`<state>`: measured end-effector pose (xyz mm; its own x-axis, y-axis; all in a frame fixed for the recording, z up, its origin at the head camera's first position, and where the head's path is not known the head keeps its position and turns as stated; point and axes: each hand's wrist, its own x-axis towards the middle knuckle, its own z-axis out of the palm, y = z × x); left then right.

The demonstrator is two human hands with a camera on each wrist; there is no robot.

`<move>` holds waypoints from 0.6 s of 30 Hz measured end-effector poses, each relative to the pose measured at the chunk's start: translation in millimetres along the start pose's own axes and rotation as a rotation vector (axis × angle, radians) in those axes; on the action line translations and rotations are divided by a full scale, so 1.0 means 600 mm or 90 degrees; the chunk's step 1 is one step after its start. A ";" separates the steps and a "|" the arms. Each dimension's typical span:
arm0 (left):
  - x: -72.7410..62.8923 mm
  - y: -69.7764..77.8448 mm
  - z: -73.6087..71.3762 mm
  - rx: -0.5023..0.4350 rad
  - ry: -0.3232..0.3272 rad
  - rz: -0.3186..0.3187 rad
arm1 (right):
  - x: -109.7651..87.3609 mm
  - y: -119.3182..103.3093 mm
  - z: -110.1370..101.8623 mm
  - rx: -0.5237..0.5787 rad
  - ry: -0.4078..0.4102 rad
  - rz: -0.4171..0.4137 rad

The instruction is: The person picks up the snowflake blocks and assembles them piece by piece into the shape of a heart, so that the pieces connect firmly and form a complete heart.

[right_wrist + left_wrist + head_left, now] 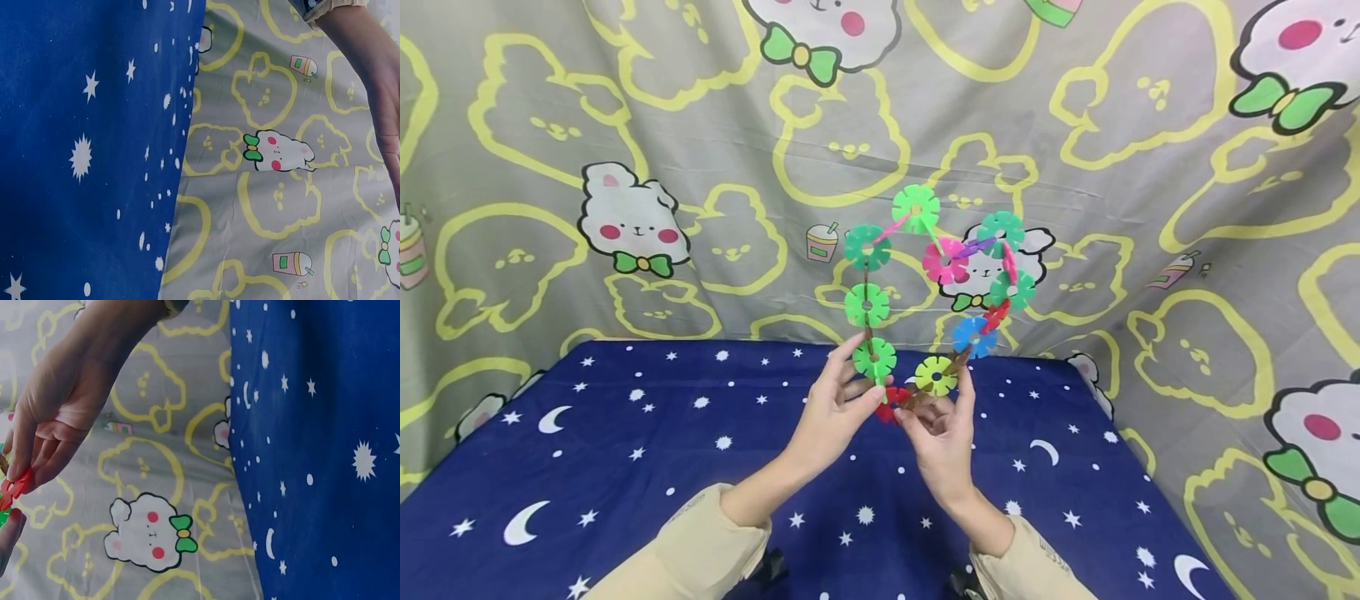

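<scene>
Between both hands stands a heart-like loop of interlocking notched plastic discs [867,306], held up above the table in the head view. Its discs are green, pink, blue, yellow-green and red, some seen edge-on. My left hand [835,408] grips the lower left side, thumb at a bright green edge-on disc [880,385]. Thumb and fingers of my right hand [946,433] pinch the bottom right side around the brown discs [917,396], close to a red disc [892,404]. In the left wrist view the right hand [65,400] touches a red disc [14,490]. The left hand [381,106] borders the right wrist view.
A dark blue cloth with white moons and stars covers the table [722,483]. Behind and beside it hangs a grey curtain [715,150] printed with yellow outlines and white rabbits. Dark objects [767,571] show by the sleeves at the near edge.
</scene>
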<state>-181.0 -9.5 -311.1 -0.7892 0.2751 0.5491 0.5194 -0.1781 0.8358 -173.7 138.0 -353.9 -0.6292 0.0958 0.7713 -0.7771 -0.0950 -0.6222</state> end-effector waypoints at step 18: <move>0.008 -0.010 -0.016 0.015 -0.045 0.018 | 0.006 -0.010 -0.009 -0.047 -0.025 0.098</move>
<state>-191.0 -15.9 -313.5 -0.7494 0.3365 0.5702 0.5492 -0.1652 0.8192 -171.2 144.2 -348.2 -0.7409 0.0466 0.6700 -0.6715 -0.0321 -0.7403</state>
